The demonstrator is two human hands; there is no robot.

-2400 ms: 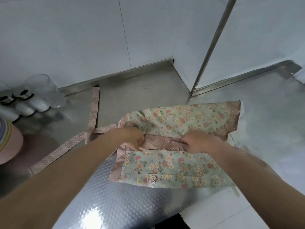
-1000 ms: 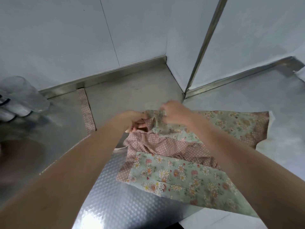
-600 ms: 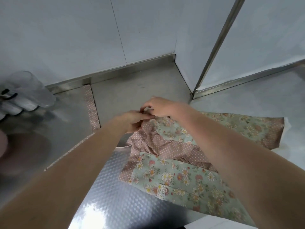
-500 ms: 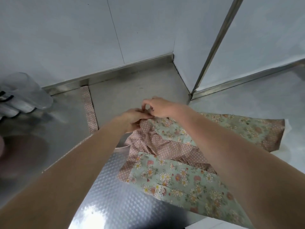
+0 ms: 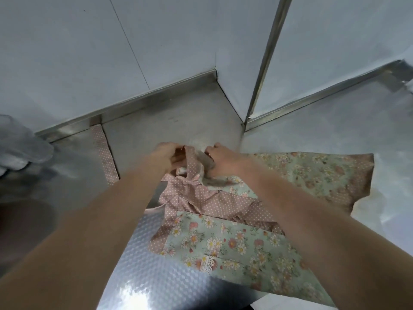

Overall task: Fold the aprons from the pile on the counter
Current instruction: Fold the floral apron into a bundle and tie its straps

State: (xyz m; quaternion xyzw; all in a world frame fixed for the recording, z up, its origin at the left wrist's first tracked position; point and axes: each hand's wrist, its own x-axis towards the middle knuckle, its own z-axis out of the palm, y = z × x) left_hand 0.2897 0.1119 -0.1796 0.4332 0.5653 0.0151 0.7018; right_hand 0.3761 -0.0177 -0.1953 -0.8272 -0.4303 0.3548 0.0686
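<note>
A stainless steel counter [image 5: 169,121] meets pale grey wall panels in a corner, with an embossed silver mat [image 5: 143,276] at the near edge. A floral apron [image 5: 234,240] with pink polka-dot trim lies spread on the counter and mat. Its pink dotted strap [image 5: 104,153] trails left toward the wall. At the apron's far edge, the left hand [image 5: 166,155] and right hand [image 5: 220,156] each pinch bunched fabric, fingers curled. Half a second ago the hands were touching; now they have drawn slightly apart, lifting a dotted band between them. A blurred clear plastic object [image 5: 20,146] sits far left.
</note>
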